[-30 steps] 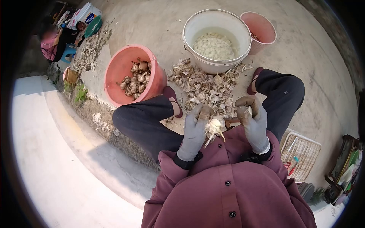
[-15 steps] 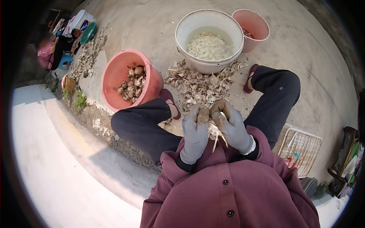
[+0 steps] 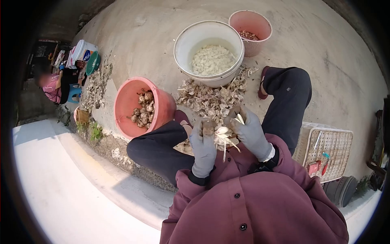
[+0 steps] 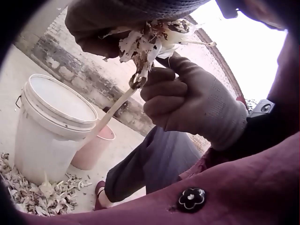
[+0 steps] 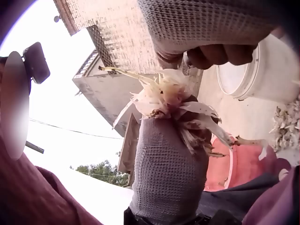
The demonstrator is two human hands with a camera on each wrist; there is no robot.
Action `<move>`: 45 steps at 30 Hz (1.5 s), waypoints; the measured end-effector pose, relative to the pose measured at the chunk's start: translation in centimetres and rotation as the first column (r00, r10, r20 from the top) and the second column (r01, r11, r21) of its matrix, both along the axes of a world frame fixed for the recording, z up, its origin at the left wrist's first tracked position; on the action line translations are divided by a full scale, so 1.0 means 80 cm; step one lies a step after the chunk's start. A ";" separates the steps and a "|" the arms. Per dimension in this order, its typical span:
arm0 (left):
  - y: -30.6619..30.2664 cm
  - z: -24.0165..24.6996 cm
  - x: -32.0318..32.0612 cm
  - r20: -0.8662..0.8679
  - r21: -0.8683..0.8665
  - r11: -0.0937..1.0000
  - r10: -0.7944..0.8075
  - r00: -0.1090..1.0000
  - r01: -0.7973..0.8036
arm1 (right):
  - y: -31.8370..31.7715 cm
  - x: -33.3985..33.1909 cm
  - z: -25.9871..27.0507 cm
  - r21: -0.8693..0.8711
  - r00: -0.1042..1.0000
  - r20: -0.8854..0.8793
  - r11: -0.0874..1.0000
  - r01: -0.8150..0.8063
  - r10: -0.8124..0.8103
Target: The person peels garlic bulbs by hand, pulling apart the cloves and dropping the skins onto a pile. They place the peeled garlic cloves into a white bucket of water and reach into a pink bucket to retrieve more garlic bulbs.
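Both hands wear grey gloves with soiled fingers and work close together over the lap. In the head view, my left hand (image 3: 203, 144) grips a partly peeled garlic bulb (image 3: 222, 136), its papery skin torn and stalk strips hanging down. My right hand (image 3: 251, 133), just right of the bulb, holds pale garlic cloves (image 3: 239, 118) between thumb and fingers. The right wrist view shows the opened garlic bulb (image 5: 164, 93) sitting on top of the left fist. From the left wrist, the right hand's curled fingers (image 4: 164, 89) appear right beside the bulb's ragged skin.
A white bucket (image 3: 183, 61) holds peeled cloves in water, with a pink bin (image 3: 254, 46) behind it. Garlic skins (image 3: 211, 97) litter the ground. Whole bulbs lie in a red tub (image 3: 162, 107). A crate (image 3: 329, 150) is at right; another person (image 3: 53, 87) sits far left.
My right hand came in to the bulb, then drew slightly away with pale cloves showing in its fingers. My left hand kept hold of the bulb. The head view has shifted.
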State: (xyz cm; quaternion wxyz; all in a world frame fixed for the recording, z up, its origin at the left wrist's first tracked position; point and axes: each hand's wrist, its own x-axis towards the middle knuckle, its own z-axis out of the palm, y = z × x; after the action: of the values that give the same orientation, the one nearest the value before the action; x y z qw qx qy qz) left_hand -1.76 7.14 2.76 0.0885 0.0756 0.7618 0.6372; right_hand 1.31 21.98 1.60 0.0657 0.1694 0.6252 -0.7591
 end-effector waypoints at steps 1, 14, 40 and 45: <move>0.004 0.001 -0.001 -0.004 -0.010 0.999 0.044 0.999 -0.044 | 0.002 0.003 -0.008 -0.067 0.995 -0.066 0.995 0.070 -0.075; 0.057 0.010 -0.015 -0.081 -0.538 0.811 -0.319 0.944 0.227 | 0.068 0.022 -0.039 0.039 0.947 -0.120 0.955 -0.295 0.298; 0.140 0.005 -0.026 0.123 -0.210 0.904 -0.353 0.928 0.372 | 0.152 0.035 -0.028 -0.149 0.933 0.003 0.922 -0.356 0.361; 0.141 0.005 -0.024 0.126 -0.145 0.925 -0.335 0.934 0.351 | 0.139 0.041 -0.027 -0.218 0.972 0.007 0.949 -0.229 0.236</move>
State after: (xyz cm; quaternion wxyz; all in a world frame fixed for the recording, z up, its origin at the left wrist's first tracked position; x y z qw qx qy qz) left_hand -3.71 18.40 3.12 0.2422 0.1688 0.7815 0.5497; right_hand 4.57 33.07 -0.58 0.1832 0.0990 0.5534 -0.8065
